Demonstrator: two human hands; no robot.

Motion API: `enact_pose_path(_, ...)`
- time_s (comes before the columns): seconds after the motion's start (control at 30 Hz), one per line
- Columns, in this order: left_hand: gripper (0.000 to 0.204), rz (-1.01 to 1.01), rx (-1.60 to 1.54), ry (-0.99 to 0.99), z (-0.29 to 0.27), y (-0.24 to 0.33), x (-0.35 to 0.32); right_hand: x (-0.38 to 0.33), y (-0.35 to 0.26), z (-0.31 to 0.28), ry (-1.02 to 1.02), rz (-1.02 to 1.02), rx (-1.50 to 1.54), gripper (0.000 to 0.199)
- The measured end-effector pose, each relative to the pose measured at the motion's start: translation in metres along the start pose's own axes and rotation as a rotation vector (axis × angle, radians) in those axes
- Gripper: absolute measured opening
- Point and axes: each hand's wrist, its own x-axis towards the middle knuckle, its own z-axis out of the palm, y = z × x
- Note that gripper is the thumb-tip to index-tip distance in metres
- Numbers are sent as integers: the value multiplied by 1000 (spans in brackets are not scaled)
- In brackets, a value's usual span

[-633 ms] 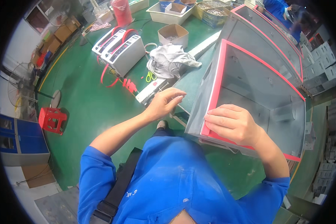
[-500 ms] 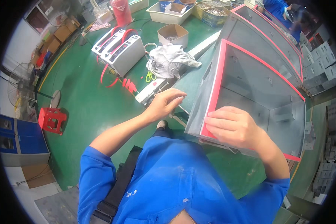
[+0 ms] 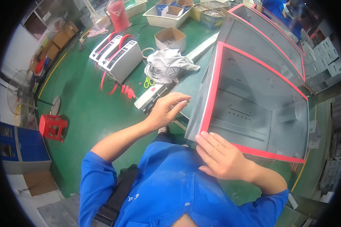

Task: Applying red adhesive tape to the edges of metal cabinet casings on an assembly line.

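A large grey metal cabinet point(image 3: 254, 90) stands before me with its open face up and toward me. Red tape point(image 3: 211, 94) runs around its rim. My right hand point(image 3: 221, 155) lies on the near left corner, its fingers stretched out and together, pressing on the tape there. Just left of the cabinet, my left hand point(image 3: 166, 109) hovers with the thumb apart from the bent fingers and nothing seen in it. The inside of the cabinet shows small holes and slots in one wall.
More red-edged cabinets point(image 3: 261, 39) stand behind. To the left are white tape dispensers point(image 3: 119, 60), a grey cloth point(image 3: 168, 64), green-handled scissors point(image 3: 149, 82) and a carton point(image 3: 170, 39). A red stool point(image 3: 53, 126) and a fan point(image 3: 21, 92) stand farther left. Another person point(image 3: 280, 11) works at the far right.
My right hand has moved down and left from the near edge onto the corner, its fingers straightening out flat. My left hand has barely moved.
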Motion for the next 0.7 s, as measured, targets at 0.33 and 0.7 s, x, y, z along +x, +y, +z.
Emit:
enact_pose_path(0.33,45,670,394,-253,21,35,-1,-7,14,-14,233,145,131,36)
enact_pose_path(0.7,43,641,561,-306,10,27,48,9,71,-3,350,915,949,37)
